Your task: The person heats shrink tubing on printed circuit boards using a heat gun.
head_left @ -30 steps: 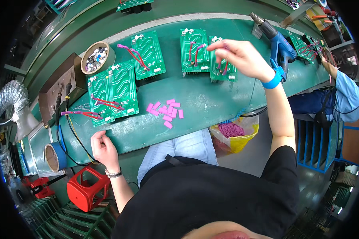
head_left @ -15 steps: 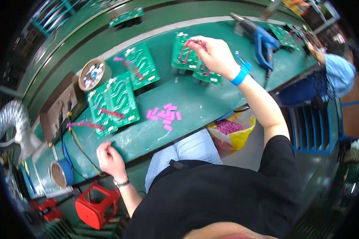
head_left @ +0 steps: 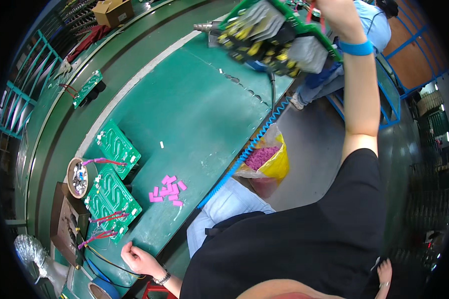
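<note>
Long green desk point(head_left: 184, 99). Above its far right, tilted: green circuit-board assembly point(head_left: 279, 42), black-and-silver components point(head_left: 308, 53) underneath. Probably heavy, stiff, fragile; best held by edges. My right hand point(head_left: 339, 17) grasps it, exact hold hidden; left hand point(head_left: 140, 260) near left, half-curled, contents unclear. Red wires point(head_left: 310, 13): poor handles.

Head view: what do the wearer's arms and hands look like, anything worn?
Both hands look ungloved, left and right, the latter cut by the top edge. Right arm: short black sleeve, bare forearm, plain bright blue wristband. Left wrist: dark metallic-looking band.
</note>
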A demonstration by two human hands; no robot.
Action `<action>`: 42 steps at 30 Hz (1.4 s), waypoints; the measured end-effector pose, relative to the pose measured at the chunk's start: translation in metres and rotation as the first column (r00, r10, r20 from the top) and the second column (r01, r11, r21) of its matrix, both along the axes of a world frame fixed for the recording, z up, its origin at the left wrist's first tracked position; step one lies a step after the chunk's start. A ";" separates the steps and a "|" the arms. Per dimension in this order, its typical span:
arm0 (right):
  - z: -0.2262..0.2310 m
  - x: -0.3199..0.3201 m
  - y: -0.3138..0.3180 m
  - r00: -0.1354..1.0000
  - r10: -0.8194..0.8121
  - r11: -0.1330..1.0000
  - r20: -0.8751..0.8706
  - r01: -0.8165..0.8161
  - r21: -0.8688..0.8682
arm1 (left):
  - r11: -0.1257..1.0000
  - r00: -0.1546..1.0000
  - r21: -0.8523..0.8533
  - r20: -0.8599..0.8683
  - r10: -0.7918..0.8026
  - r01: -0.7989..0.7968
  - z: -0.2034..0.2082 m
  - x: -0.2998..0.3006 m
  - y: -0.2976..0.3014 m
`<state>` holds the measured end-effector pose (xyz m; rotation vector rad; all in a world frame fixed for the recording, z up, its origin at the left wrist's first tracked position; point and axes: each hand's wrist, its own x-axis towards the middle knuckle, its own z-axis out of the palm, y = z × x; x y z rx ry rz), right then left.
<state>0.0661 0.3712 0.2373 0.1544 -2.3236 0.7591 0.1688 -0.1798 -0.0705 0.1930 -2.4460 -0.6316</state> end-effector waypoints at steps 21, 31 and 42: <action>-0.208 -0.084 0.215 0.736 -0.648 0.761 0.194 0.628 0.162 | 0.997 0.989 -0.006 0.125 0.079 -0.079 -0.004 0.004 -0.009; -0.270 -0.031 0.178 0.565 -0.822 0.490 -0.074 0.766 0.416 | 0.997 0.985 -0.002 0.154 0.077 -0.077 -0.001 0.002 -0.006; -0.270 -0.072 0.244 0.635 -0.754 0.420 -0.167 0.662 0.621 | 0.996 0.991 0.028 0.103 0.087 -0.090 0.008 0.003 -0.003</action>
